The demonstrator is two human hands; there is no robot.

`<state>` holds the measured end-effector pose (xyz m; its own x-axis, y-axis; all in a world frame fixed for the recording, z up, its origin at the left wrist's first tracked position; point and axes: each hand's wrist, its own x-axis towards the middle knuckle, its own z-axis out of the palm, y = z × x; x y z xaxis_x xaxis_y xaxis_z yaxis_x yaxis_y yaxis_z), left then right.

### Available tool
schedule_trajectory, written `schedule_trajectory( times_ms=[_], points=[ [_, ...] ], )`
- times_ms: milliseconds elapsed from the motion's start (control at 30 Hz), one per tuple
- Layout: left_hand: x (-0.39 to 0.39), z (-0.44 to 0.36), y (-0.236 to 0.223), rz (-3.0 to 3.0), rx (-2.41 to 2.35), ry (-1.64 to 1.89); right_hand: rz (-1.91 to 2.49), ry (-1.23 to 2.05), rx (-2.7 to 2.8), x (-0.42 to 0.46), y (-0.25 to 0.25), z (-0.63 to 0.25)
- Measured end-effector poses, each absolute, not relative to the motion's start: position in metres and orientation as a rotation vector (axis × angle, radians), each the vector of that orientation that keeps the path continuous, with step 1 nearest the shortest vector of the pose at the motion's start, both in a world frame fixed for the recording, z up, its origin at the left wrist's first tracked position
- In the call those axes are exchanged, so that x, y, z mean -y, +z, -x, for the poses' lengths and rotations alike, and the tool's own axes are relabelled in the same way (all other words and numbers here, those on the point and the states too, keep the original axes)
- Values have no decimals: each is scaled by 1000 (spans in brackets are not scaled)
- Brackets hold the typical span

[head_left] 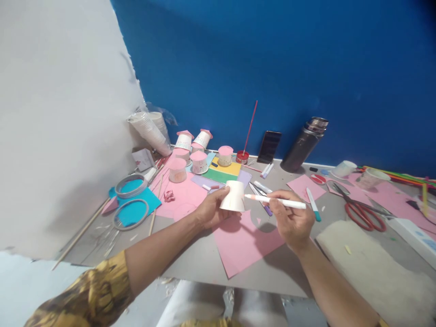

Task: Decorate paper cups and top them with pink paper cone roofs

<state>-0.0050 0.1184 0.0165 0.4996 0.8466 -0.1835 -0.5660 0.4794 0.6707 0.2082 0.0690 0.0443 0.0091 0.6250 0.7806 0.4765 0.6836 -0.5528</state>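
Note:
A plain white paper cup [233, 196], turned upside down, is gripped at its left side by my left hand [214, 210]. My right hand [292, 219] holds a white marker pen [289, 202] between thumb and fingers. The pen's pale tip points left and lies right beside the cup's wall; whether it touches I cannot tell. Below both hands lies a pink paper sheet [238, 254] with a cut-out edge. Behind the cup stand several decorated cups with pink paper tops, among them one cup [199, 162] with small coloured marks.
Stacked paper cups [150, 131] lean at the back left. Tape rings [131, 214] rest on blue paper. A dark flask [303, 147] and a phone [269, 146] stand against the blue wall. Red-handled scissors [364, 215], a power strip [413, 238] and a whitish fluffy sheet [368, 259] occupy the right.

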Motion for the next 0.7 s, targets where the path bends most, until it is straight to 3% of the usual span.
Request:
schedule_trajectory(
  times_ms=[700],
  points=[
    [-117, 2, 13, -530, -619, 968, 982, 130, 1660, -70, 41, -205]
  ],
)
